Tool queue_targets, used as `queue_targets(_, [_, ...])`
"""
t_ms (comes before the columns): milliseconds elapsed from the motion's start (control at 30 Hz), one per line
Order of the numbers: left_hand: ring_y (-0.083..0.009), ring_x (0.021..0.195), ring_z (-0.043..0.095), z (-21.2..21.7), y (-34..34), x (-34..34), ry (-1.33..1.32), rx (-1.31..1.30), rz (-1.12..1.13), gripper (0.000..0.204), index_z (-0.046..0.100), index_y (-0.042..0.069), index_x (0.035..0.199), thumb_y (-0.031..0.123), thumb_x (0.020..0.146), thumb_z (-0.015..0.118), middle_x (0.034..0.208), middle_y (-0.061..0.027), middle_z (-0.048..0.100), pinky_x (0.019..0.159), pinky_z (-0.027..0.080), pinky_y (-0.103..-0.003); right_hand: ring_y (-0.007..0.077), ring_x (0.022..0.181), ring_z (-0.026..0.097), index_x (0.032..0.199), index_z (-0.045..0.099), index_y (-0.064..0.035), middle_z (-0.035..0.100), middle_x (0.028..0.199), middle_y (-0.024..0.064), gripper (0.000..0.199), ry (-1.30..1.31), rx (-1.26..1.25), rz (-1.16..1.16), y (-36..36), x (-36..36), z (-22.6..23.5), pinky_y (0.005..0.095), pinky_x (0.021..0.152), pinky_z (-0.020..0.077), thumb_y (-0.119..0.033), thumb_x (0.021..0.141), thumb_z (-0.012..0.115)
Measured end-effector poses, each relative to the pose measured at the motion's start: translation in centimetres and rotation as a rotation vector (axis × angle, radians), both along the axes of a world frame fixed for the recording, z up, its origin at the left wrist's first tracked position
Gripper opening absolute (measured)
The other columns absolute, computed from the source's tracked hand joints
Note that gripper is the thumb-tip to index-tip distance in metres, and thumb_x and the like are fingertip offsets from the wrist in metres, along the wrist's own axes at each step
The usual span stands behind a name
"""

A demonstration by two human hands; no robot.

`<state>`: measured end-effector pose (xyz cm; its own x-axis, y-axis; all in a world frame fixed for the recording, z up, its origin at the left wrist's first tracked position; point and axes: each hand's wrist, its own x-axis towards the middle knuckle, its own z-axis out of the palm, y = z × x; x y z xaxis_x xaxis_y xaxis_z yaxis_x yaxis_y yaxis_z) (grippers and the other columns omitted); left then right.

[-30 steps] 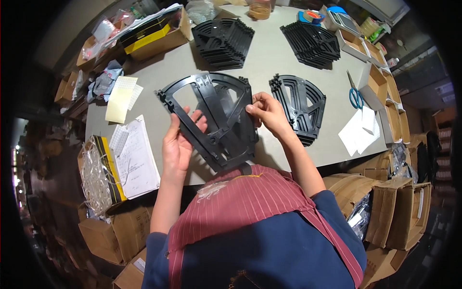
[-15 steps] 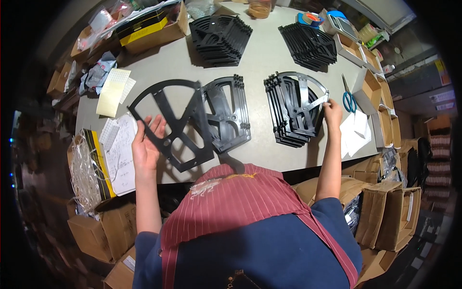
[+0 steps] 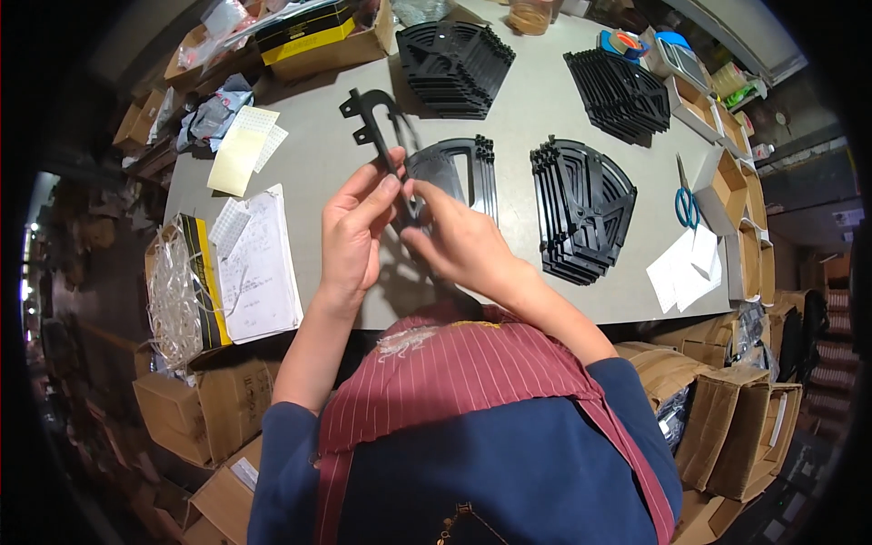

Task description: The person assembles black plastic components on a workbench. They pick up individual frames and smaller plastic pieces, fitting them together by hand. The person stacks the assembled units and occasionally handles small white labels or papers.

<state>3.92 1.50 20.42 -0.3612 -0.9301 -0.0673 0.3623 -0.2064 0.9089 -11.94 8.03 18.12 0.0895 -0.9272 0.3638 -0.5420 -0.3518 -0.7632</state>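
Both hands hold one flat black plastic fan-shaped frame (image 3: 380, 127), seen edge-on and raised above the grey table (image 3: 309, 154). My left hand (image 3: 352, 227) grips it from the left with the thumb up along its edge. My right hand (image 3: 459, 243) pinches its lower end from the right. A small stack of the same black frames (image 3: 463, 168) lies on the table just behind my hands. A taller stack of them (image 3: 581, 209) sits to the right of my right hand.
Two more stacks of black frames (image 3: 454, 54) (image 3: 622, 91) lie at the back. Printed sheets (image 3: 259, 259) and a clear bag (image 3: 177, 286) lie at the left, yellow pads (image 3: 238, 150) behind them. Blue scissors (image 3: 686, 200), white paper and cardboard boxes (image 3: 727, 177) are at the right.
My right hand has come back from the right stack to the frame in my left hand. The frame has turned from flat and facing me to edge-on, held by both hands.
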Motion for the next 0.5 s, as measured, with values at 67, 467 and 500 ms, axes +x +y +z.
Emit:
queue_targets(67, [-0.0242,0.122,0.061,0.3,-0.1,0.8,0.089,-0.007,0.026,0.035,0.059,-0.009,0.13,0.01,0.101,0.057,0.129,-0.0166,0.063,0.108,0.051,-0.039,0.0429,0.087,0.068,0.128,0.052,0.0034,0.067,0.1,0.0237,0.043,0.003,-0.174,-0.094,-1.4,-0.4,-1.7,0.0477,0.071,0.0561,-0.015,0.092,0.066])
queue_targets(467, [-0.0357,0.135,0.05,-6.7,0.9,12.1,-0.137,0.075,0.364,0.038,0.049,-0.013,0.134,0.002,0.099,0.054,0.139,-0.0235,0.05,0.115,0.044,-0.043,0.0439,0.092,0.066,0.099,0.071,-0.0013,0.069,0.095,0.0247,0.022,0.287,0.332,-0.377,-3.4,-7.6,-12.9,0.0491,0.084,0.0522,-0.009,0.081,0.06])
queue_targets(500, [-0.0357,0.135,0.05,-7.1,1.3,13.0,-0.135,0.082,0.395,0.038,0.049,-0.012,0.134,0.003,0.099,0.053,0.138,-0.0233,0.051,0.116,0.043,-0.043,0.0434,0.091,0.066,0.099,0.071,-0.002,0.069,0.095,0.0236,0.021,0.317,0.322,-0.396,-3.4,-7.6,-12.8,0.0489,0.084,0.0521,-0.01,0.082,0.06])
